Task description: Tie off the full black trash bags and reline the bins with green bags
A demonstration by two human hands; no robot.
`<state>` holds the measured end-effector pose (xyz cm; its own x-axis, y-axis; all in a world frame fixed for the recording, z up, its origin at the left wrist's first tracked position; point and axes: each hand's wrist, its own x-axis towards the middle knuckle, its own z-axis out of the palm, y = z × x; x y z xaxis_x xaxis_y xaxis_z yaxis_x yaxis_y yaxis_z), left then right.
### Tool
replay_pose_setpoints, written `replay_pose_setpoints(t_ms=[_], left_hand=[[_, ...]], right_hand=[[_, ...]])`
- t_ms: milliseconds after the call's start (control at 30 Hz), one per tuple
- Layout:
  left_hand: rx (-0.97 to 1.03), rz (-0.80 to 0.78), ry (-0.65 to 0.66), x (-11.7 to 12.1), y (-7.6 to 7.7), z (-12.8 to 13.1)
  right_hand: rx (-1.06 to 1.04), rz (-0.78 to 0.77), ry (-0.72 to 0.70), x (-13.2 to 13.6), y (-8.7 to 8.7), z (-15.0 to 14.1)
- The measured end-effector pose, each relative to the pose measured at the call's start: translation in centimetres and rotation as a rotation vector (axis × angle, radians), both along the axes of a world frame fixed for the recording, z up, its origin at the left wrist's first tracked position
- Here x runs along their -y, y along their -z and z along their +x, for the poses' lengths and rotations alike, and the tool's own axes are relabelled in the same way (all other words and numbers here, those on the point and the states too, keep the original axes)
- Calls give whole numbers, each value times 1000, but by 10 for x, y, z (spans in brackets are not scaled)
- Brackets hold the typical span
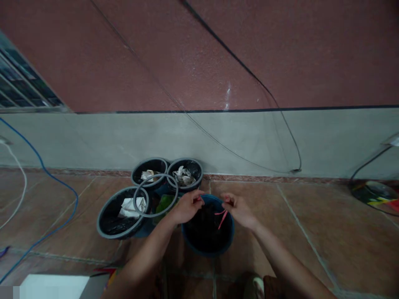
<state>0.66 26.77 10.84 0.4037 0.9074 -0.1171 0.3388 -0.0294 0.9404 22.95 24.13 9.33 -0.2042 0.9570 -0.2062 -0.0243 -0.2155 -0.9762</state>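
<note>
A round blue bin stands on the floor in front of me, with a dark bag inside it. My right hand is closed at the bin's far right rim, pinching a pink drawstring whose loose ends hang over the bin's opening. Above the far left rim, the fingers of my left hand are pressed together. A speck of pink shows at those fingertips, too small to make out. The bottom of the bin is too dark to see.
Left of my hands stand several bins with black liners: a near one and two by the wall, holding crumpled paper. A loose grey ring lies across them. A blue cable crosses the floor at left. A white box sits lower left.
</note>
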Motion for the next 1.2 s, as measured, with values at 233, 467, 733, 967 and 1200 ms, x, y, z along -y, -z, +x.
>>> replay_pose_setpoints(t_ms=[233,467,733,967,1200], left_hand=[[136,-35,56,8,-4,14],[-154,180,-20,7,-4,8],[-206,176,189,9,20,-3],[-94,209,147,16,50,25],[373,-216,-525,-14,67,13]], right_hand=[[83,102,-127,1,20,-37],[261,129,-147,-7,33,-51],[96,73,-114,-13,7,-40],[-5,60,-105,-14,4,-41],[710,160,108,-24,29,20]])
